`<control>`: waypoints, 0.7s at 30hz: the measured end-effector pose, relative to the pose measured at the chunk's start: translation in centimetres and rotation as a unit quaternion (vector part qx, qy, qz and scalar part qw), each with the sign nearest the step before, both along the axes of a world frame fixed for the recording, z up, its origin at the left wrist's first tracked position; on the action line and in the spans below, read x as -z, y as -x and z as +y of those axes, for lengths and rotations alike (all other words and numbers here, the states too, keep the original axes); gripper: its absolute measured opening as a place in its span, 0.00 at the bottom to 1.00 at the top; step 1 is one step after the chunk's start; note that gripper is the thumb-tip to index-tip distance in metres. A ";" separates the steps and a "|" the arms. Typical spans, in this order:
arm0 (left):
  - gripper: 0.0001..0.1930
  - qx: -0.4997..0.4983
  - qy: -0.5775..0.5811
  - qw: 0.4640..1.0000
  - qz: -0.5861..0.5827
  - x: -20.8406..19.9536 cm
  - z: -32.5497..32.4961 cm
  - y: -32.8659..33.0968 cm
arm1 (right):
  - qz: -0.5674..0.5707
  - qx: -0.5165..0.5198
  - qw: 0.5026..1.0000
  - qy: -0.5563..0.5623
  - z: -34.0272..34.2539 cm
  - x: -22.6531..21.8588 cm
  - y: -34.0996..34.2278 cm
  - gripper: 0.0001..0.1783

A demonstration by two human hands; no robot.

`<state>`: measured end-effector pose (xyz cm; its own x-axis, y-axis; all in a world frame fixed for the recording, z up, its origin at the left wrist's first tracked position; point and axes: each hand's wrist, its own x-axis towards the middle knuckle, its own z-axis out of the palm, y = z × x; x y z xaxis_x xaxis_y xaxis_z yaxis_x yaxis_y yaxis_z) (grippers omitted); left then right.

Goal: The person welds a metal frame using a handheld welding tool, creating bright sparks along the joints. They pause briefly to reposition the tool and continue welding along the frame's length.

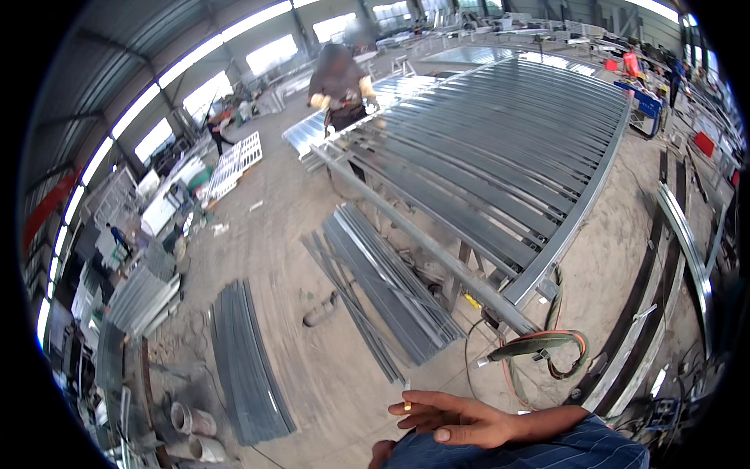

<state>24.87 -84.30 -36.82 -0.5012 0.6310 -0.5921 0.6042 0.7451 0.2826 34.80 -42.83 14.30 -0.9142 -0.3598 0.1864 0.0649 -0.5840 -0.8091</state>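
My right hand (465, 420) reaches in from the lower right, over blue striped cloth (539, 449). Between its fingers is a cigarette (407, 396), its white end pointing up. At the lower edge, beside the cloth, shows a small part of what looks like my left hand (381, 453); its fingers cannot be made out. Beyond my right hand lies a stack of grey metal strips (391, 289) on the floor. Just past my right wrist, a green and orange hose bundle (539, 344) hangs in a loop at the frame's corner.
A large slatted metal panel (500, 148) rests on a raised frame (422, 234). At its far left side a gloved person (340, 86) stands bent over it. More strips (246, 363) and two buckets (193, 420) stand or lie at left. Long dark beams (641, 313) lie at right.
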 end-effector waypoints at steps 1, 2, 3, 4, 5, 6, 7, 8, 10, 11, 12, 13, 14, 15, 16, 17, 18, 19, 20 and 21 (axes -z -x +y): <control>0.15 -0.015 -0.032 0.999 0.027 -0.8 -0.9 0.3 | 0.007 0.004 1.000 -0.009 -0.1 0.2 -0.1 0.42; 0.14 -0.016 -0.069 0.996 0.050 -1.5 -0.6 1.1 | 0.009 0.010 1.000 -0.010 0.5 0.2 -0.2 0.41; 0.16 -0.147 -0.091 0.980 -0.103 -2.7 4.7 1.7 | 0.000 0.034 0.999 -0.034 1.1 1.0 0.0 0.40; 0.15 -0.182 -0.097 0.973 -0.108 -4.9 4.6 1.6 | 0.009 0.028 0.999 -0.026 0.9 1.0 0.4 0.40; 0.15 -0.213 -0.107 0.964 -0.114 -6.9 5.0 1.6 | -0.003 0.026 0.999 -0.034 0.6 1.0 0.7 0.40; 0.15 -0.245 -0.117 0.955 -0.119 -8.8 5.4 1.6 | -0.011 0.026 0.999 -0.046 0.5 1.1 1.2 0.40; 0.14 -0.250 -0.099 0.955 -0.125 -9.0 5.0 2.2 | -0.016 0.027 0.998 -0.058 0.4 1.2 2.0 0.40; 0.14 -0.255 -0.080 0.954 -0.134 -9.1 4.4 2.6 | -0.036 0.029 0.998 -0.053 0.2 1.3 2.8 0.40; 0.13 -0.245 -0.090 0.959 -0.106 -7.3 1.8 3.0 | -0.068 0.028 0.996 -0.042 -0.4 1.9 4.7 0.40; 0.13 -0.232 -0.093 0.965 -0.075 -6.0 0.3 3.2 | -0.061 0.051 0.995 -0.053 -0.6 2.4 6.0 0.40; 0.13 -0.211 -0.104 0.971 -0.037 -4.5 -0.2 3.7 | -0.056 0.078 0.993 -0.066 -0.8 3.4 7.4 0.40; 0.13 -0.186 -0.118 0.975 -0.003 -3.3 0.0 4.6 | -0.051 0.112 0.989 -0.082 -0.9 4.5 8.9 0.40; 0.13 -0.166 -0.124 0.978 0.025 -2.3 0.2 5.6 | -0.052 0.154 0.982 -0.095 -0.9 6.1 10.6 0.40; 0.14 -0.140 -0.140 0.979 0.056 -1.4 0.4 7.0 | -0.051 0.196 0.972 -0.122 -0.6 7.6 12.4 0.40; 0.15 -0.125 -0.147 0.978 0.085 -0.8 -0.4 7.7 | -0.051 0.231 0.961 -0.143 -0.5 9.7 14.3 0.40; 0.16 -0.107 -0.156 0.976 0.109 -0.2 -0.8 9.0 | -0.053 0.270 0.947 -0.165 -0.2 11.5 16.1 0.40; 0.17 -0.099 -0.163 0.973 0.131 0.3 -1.3 10.3 | -0.062 0.317 0.928 -0.186 0.2 13.2 18.0 0.41; 0.18 -0.113 -0.167 0.970 0.135 0.5 -2.6 11.3 | -0.082 0.350 0.908 -0.214 0.7 14.0 19.7 0.42; 0.20 -0.136 -0.170 0.966 0.138 0.9 -3.2 12.7 | -0.102 0.382 0.886 -0.242 1.3 14.7 21.1 0.42; 0.19 -0.220 -0.191 0.954 0.069 1.1 -3.1 14.4 | -0.123 0.416 0.859 -0.272 2.1 15.5 22.3 0.43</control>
